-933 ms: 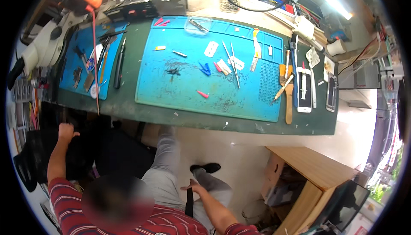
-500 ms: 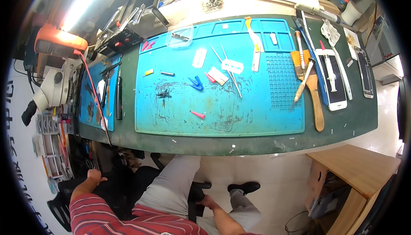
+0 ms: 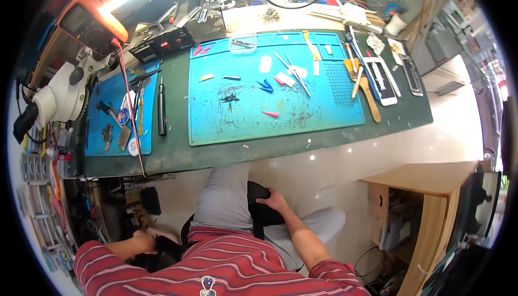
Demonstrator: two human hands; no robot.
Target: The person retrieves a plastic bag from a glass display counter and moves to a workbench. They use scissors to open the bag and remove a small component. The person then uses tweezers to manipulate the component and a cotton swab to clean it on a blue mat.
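Observation:
I sit on a black chair in front of the bench. My right hand [image 3: 276, 201] grips the front of the chair seat [image 3: 260, 216] between my legs, its fingers bent over the edge. Low on the left, my left hand [image 3: 143, 242] hangs beside a dark, rounded part of the chair. It is blurred and its fingers are mostly hidden. Both hands are below the bench, away from the blue work mat [image 3: 237, 131]. On that mat lie tweezers [image 3: 294, 76], blue plastic picks [image 3: 265, 85], a pink pointed piece [image 3: 271, 114] and a clear box [image 3: 243, 43].
Right on the bench are a brush [image 3: 370, 101], a white phone [image 3: 381, 83] and a dark phone [image 3: 413, 77]. Leftward stand a microscope [image 3: 59, 93], an orange multimeter [image 3: 94, 23] and a black pen-like tool [image 3: 162, 107]. A wooden cabinet [image 3: 421, 177] stands right of my legs.
My view has shifted, so the bench sits differently in the picture. My left hand has moved lower, nearer my body. My right hand stays at the chair seat and shows more fully.

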